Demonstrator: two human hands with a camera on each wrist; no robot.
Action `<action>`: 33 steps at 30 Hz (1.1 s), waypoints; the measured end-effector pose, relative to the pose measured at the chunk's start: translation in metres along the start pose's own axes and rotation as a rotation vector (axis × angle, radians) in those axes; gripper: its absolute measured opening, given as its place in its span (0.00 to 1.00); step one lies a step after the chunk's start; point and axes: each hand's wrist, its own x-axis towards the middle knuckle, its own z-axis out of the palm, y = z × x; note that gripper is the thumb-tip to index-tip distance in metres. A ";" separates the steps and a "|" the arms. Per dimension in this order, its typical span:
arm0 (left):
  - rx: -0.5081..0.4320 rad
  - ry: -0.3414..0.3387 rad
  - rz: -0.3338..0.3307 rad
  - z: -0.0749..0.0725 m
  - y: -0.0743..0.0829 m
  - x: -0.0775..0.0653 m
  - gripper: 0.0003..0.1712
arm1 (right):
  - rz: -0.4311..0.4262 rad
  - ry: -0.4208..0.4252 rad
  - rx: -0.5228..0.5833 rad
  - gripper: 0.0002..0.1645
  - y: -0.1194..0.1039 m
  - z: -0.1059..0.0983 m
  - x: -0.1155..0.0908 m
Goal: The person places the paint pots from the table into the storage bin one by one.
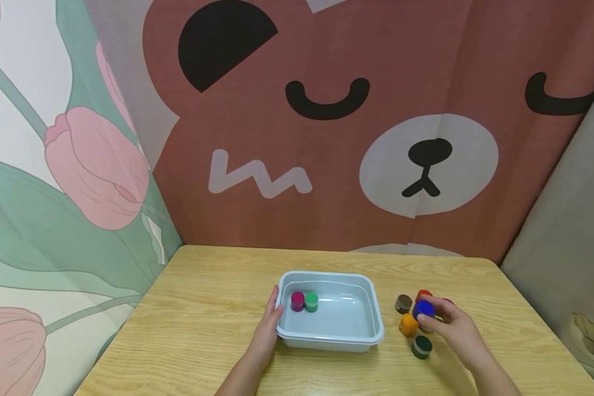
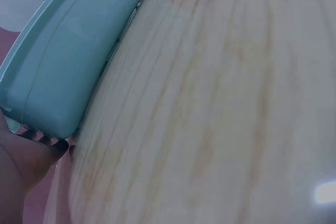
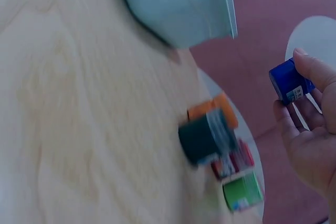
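Observation:
In the head view, a pale blue plastic tub (image 1: 333, 342) stands on the table. My left hand (image 1: 265, 336) rests along the tub's left side, its fingers and thumb touching the wall and rim. Inside, toward the left, a magenta jar (image 1: 297, 301) and a light green jar (image 1: 311, 302) sit side by side. My right hand (image 1: 457, 331) pinches a small blue jar (image 1: 423, 309) between thumb and fingers, over a cluster of jars right of the tub. The right wrist view shows the blue jar (image 3: 290, 81) raised, with a white label on its side.
Around the right hand are a brown jar (image 1: 403, 303), a red jar (image 1: 424, 295), an orange jar (image 1: 408, 325) and a dark green jar (image 1: 422, 347). Other jars are partly hidden by the hand. A bear-print curtain (image 1: 336, 220) hangs behind the wooden table (image 1: 188, 330).

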 end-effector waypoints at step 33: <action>0.020 -0.003 -0.009 0.000 0.001 -0.002 0.33 | -0.159 -0.102 0.122 0.34 -0.081 0.106 0.054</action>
